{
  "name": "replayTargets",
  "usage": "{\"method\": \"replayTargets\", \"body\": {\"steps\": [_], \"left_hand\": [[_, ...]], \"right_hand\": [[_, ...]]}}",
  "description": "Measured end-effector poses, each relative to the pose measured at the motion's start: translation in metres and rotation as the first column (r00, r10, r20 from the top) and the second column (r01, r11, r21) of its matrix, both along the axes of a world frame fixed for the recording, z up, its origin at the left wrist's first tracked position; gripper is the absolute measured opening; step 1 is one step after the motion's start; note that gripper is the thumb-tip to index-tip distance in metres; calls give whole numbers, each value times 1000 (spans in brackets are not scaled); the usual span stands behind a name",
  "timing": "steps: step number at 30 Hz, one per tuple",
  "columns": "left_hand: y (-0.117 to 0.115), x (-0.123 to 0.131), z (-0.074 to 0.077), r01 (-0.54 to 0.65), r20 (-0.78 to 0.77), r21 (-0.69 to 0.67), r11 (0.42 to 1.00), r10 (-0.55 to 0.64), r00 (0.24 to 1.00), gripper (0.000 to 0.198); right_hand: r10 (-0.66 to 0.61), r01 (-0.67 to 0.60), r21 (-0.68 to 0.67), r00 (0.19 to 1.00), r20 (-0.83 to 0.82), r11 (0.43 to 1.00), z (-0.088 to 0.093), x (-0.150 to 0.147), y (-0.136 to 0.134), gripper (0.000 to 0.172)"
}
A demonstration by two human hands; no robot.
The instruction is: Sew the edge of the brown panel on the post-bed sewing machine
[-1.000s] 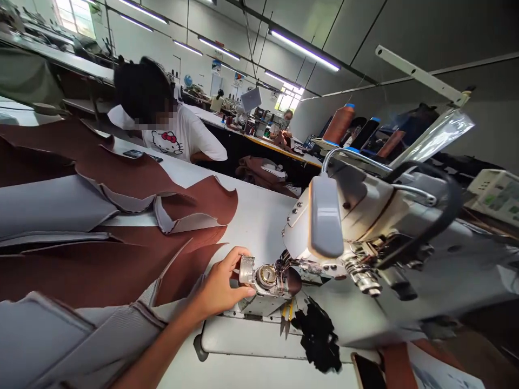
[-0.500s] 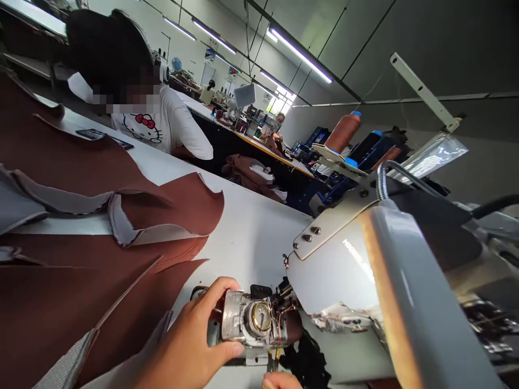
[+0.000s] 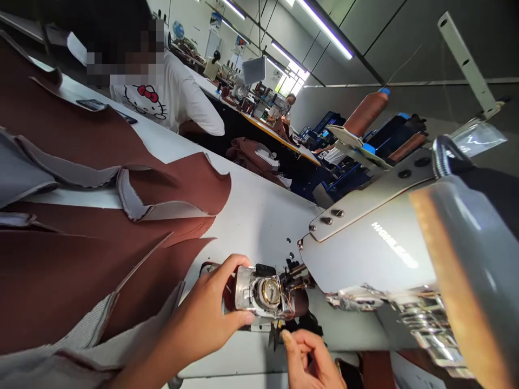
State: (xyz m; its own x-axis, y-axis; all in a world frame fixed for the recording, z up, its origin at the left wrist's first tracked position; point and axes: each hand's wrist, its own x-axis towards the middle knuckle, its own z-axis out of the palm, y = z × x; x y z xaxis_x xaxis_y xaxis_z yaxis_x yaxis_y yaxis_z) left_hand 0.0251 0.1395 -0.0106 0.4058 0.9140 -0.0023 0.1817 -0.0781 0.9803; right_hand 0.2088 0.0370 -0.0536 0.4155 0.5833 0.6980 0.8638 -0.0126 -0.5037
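My left hand (image 3: 206,310) is closed around the metal end of the sewing machine's bed (image 3: 243,289), thumb at the near side and fingers over the far side. A round bobbin-and-hook assembly (image 3: 270,293) lies exposed on top, just right of my fingers. Below it, my right hand (image 3: 310,354) is curled, with thumb and fingertips pinched together. Beside those fingertips is a small dark pointed piece (image 3: 274,335) with a yellowish bit above it. Whether my right fingers grip it or something else cannot be made out.
The sewing machine's head (image 3: 365,254) and a pale blurred post (image 3: 458,270) fill the right. Brown fabric pieces (image 3: 121,259) cover the table's left side. A person in a white shirt (image 3: 194,102) sits across the table. Thread cones (image 3: 367,113) stand behind the machine.
The view has tipped downward and shifted slightly. My right hand has come further into view, right of the dark pointed piece. My left hand keeps its hold on the bed.
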Motion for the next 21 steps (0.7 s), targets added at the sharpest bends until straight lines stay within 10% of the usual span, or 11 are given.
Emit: {"method": "replayTargets", "body": {"steps": [10,21], "left_hand": [[-6,2,12,-8,52,128,992,1,999,50],[-10,8,20,-81,78,152,985,70,994,44]], "right_hand": [[109,-111,1,978,178,994,9,5,1,22],[251,-241,69,937,-243,968,17,-22,14,21]]}}
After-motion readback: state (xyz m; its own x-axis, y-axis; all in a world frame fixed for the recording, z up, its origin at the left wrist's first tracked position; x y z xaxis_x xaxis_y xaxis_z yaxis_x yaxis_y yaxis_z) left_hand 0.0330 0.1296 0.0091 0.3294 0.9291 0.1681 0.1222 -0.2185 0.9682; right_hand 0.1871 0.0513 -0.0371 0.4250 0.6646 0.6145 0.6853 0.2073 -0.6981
